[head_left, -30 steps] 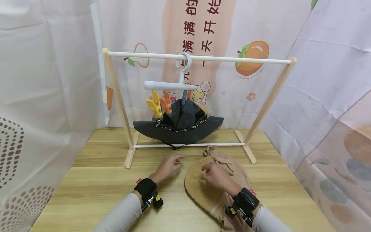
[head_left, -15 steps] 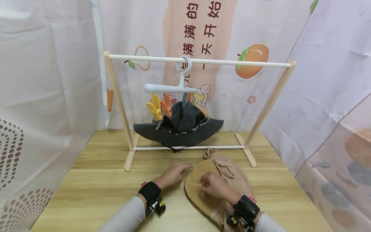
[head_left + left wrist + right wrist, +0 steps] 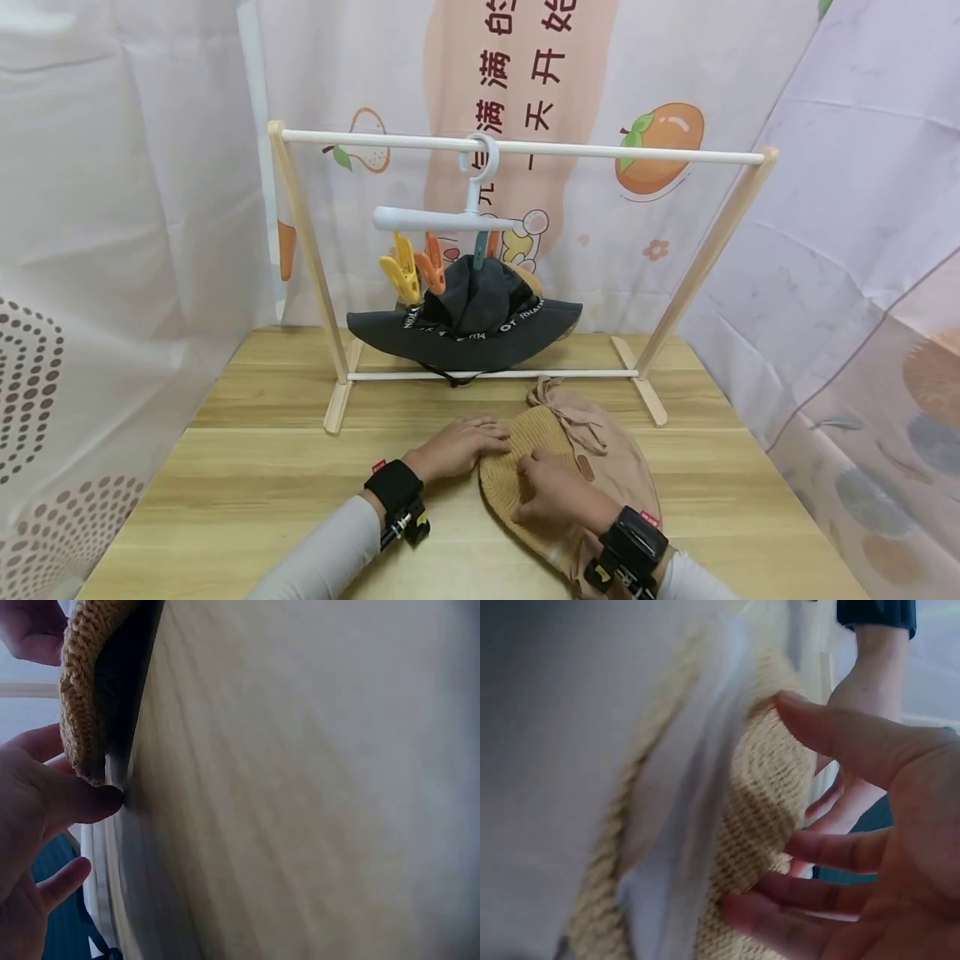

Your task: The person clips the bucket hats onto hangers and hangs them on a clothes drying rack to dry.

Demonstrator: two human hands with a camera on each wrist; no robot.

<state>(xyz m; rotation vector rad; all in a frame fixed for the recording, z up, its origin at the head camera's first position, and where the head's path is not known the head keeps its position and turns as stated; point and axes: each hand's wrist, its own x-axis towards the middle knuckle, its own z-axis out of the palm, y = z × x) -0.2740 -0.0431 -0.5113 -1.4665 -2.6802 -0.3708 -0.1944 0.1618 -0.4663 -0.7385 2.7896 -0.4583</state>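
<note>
A tan-yellow knit hat (image 3: 543,429) lies on the table, against a pinkish-beige cloth (image 3: 618,450) with a tied cord and a small brown tag. My left hand (image 3: 456,450) is at the hat's left edge, fingers over the top; in the left wrist view the thumb (image 3: 82,801) hooks under the knit rim (image 3: 81,690). My right hand (image 3: 562,493) rests on the knit surface. Seen from the right wrist, its thumb and fingers (image 3: 832,896) touch the knit while spread well apart, and a pale band (image 3: 682,825) runs along the hat's inside.
Behind the hands stands a wooden rack (image 3: 697,258) with white rods. From its upper rod hangs a pale blue hanger (image 3: 442,220); yellow, orange and teal clips (image 3: 480,250) hold a black bucket hat (image 3: 480,321) beneath it. Printed curtains (image 3: 135,208) enclose the table (image 3: 247,492).
My left hand has moved right, from the bare table to the knit hat's edge. My right hand has shifted slightly over the hat, its thumb and fingers spreading apart.
</note>
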